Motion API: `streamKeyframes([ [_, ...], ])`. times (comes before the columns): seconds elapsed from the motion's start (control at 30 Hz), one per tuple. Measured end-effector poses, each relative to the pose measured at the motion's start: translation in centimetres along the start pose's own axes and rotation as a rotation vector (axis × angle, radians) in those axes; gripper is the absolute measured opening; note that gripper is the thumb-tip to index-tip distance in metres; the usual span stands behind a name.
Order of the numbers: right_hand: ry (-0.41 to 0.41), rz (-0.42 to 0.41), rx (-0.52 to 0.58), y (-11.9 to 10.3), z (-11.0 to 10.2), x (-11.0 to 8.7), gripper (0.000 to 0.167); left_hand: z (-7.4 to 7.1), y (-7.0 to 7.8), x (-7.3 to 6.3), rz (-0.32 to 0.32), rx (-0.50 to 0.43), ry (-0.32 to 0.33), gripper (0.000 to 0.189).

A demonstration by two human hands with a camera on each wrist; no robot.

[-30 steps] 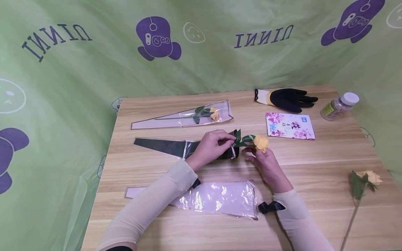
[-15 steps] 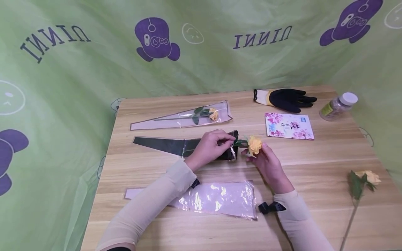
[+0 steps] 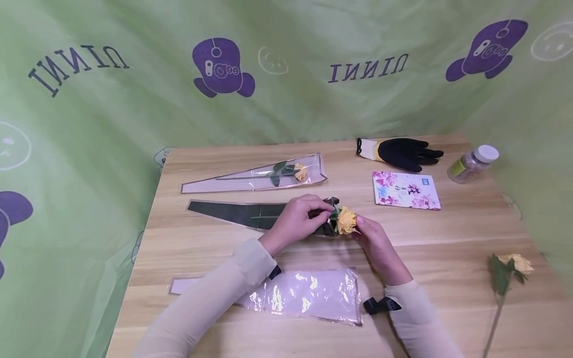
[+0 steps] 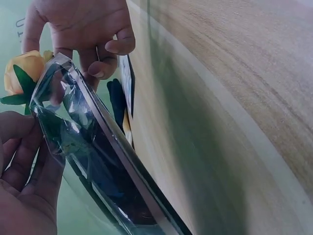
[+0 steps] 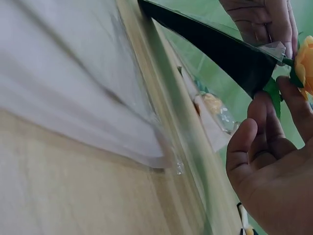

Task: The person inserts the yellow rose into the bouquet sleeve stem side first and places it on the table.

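Observation:
My left hand (image 3: pixel 295 219) pinches the mouth of a black-backed clear flower sleeve (image 3: pixel 230 214), which lies across the middle of the table. A yellow artificial rose (image 3: pixel 346 220) has its stem inside this sleeve; its bloom sticks out of the wide end. My right hand (image 3: pixel 377 244) holds the rose by the bloom. In the left wrist view, green leaves show through the clear film (image 4: pixel 68 127), while the bloom (image 4: pixel 27 71) is outside. The right wrist view shows fingers of the right hand (image 5: pixel 274 181) at the sleeve's mouth and under the bloom (image 5: pixel 306 63).
Behind lies a white sleeve (image 3: pixel 201 186) with a yellow rose inside. Another white sleeve (image 3: pixel 309 296) is in front. At right are another rose (image 3: pixel 515 263), a floral-printed packet (image 3: pixel 406 190), a black glove (image 3: pixel 405 153) and a white-capped jar (image 3: pixel 472 164).
The right hand has moved left with the rose, and the stem has slid deeper into the black sleeve. The bloom is now close to the sleeve's mouth. The head view has tilted slightly up.

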State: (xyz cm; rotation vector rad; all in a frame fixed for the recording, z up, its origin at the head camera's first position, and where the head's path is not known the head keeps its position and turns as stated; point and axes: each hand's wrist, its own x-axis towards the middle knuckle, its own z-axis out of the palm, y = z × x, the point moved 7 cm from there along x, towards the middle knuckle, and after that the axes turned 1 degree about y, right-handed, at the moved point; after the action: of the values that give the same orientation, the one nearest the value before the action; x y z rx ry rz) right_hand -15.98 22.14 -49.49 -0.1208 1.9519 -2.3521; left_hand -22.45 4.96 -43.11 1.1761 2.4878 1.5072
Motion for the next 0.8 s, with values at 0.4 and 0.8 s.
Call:
streamKeyframes([
  [0.4,0.174,0.006,-0.198,-0.2,-0.8,0.8,0.030,-0.4,0.4,0.0,0.002,0.015,0.013,0.015],
  [0.8,0.282,-0.117,-0.019,-0.9,-0.4,0.4,0.022,-0.5,0.8,-0.4,-0.020,0.003,0.009,0.015],
])
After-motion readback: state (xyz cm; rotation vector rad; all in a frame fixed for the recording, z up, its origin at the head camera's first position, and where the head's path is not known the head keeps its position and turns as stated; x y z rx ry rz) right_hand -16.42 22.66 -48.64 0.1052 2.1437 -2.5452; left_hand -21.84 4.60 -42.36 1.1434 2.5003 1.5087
